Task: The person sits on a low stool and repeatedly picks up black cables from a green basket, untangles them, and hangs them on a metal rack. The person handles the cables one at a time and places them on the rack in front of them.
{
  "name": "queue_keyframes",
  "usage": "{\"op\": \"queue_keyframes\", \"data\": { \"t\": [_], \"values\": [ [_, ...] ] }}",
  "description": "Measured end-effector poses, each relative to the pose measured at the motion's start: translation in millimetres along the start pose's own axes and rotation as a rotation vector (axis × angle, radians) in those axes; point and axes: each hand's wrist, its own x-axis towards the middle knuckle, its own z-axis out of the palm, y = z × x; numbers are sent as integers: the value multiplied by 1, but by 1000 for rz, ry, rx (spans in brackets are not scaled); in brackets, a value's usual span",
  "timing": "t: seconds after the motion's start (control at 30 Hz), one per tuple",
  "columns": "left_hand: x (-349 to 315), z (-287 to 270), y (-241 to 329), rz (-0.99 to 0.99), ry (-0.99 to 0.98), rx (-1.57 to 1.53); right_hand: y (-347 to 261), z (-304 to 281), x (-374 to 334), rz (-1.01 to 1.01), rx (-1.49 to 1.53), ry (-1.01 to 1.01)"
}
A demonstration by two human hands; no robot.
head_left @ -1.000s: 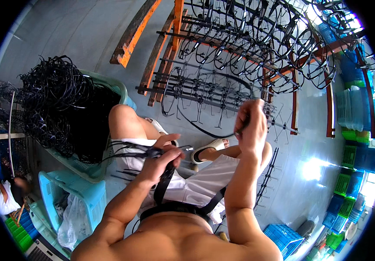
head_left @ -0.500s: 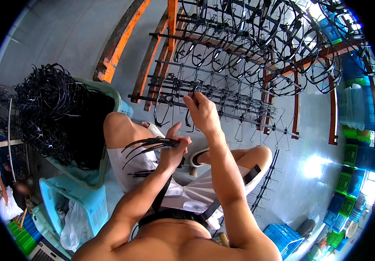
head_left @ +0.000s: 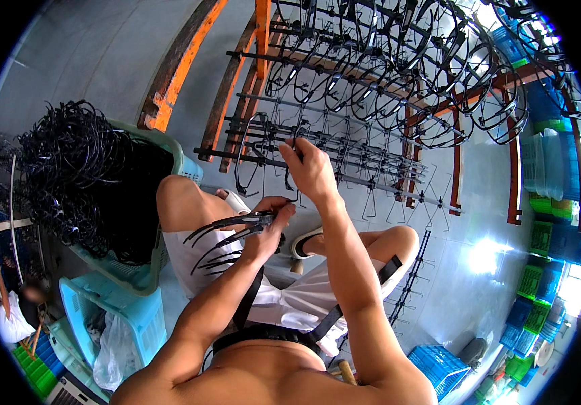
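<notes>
My left hand [head_left: 271, 226], in front of my lap, is closed around a bundle of thin curved black strips [head_left: 253, 220]. Their tapered ends fan out to the left over my knee. Further forward, my right hand [head_left: 313, 177] has its fingers pinched at a dark rod [head_left: 251, 158] fitted with wire hooks. A curved black strip [head_left: 288, 178] hangs down at those fingertips; their exact hold is partly hidden. Left of it, another curved black strip [head_left: 238, 177] hangs from the same rod. My left fingertips are near a hook's lower end.
An orange rack [head_left: 263, 40] holds rods full of hanging black pieces [head_left: 398, 61]. At my left, a pale green basket [head_left: 181, 158] is heaped with black strips [head_left: 81, 169]. A light-blue basket [head_left: 145, 320] holds clear plastic bags. Blue and green crates [head_left: 540, 277] line the right side.
My left hand has risen slightly, its raised finger folding in toward the hook beneath my right hand. My right hand stays at the rod, shifted a little left in view.
</notes>
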Motion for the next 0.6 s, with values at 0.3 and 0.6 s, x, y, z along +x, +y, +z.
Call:
{"op": "queue_keyframes", "data": {
  "t": [0.3,0.6],
  "values": [
    [0,-1,2,-22,20,11,-3,0,-3,-11,60,30],
    [5,-7,-23,76,-125,-87,-10,1,-12,-105,-200,101]
  ]
}}
